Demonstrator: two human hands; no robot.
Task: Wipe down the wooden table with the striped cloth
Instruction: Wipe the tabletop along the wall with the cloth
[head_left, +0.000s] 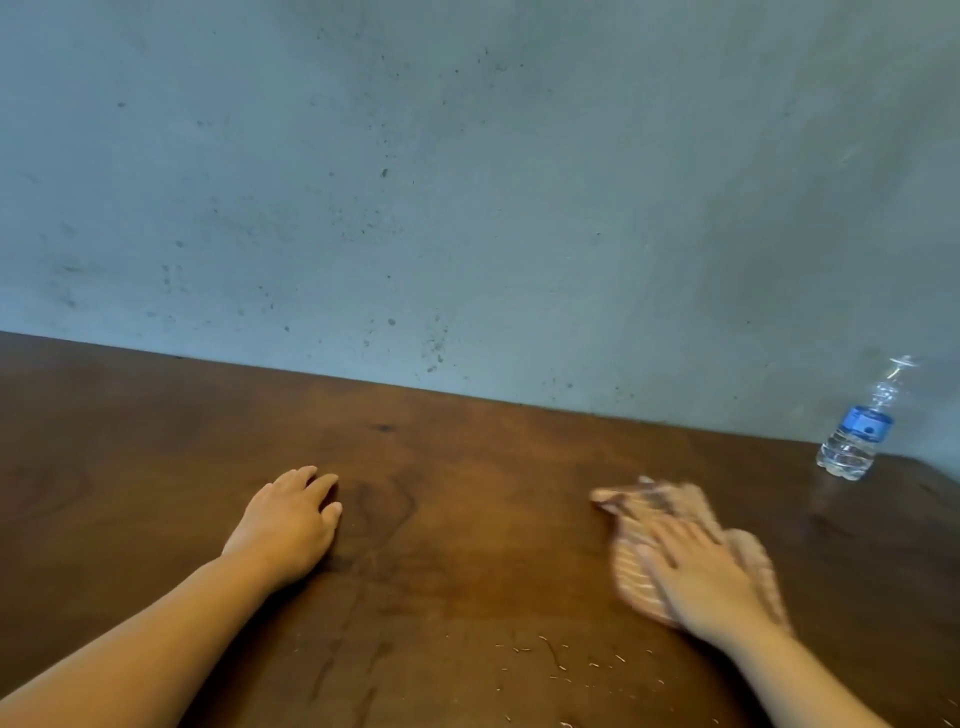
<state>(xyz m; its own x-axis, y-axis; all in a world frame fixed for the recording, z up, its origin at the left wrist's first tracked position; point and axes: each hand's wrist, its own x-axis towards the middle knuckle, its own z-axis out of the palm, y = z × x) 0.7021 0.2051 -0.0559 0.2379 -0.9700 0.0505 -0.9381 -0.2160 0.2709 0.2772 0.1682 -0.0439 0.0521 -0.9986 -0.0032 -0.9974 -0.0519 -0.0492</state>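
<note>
Striped cloth (639, 566), soft, light, bunch-prone, flat on wooden bench (467, 493) under right hand (698, 574), fingers (662, 538) straight, pressing; hold by palm pressure mid-cloth; left hand (288, 522) resting relaxed on bench.

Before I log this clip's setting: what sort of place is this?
Hard to say; perhaps a plain room or workspace. A wooden table stands against a bare, speckled grey wall, with a water bottle near its far right corner.
</note>
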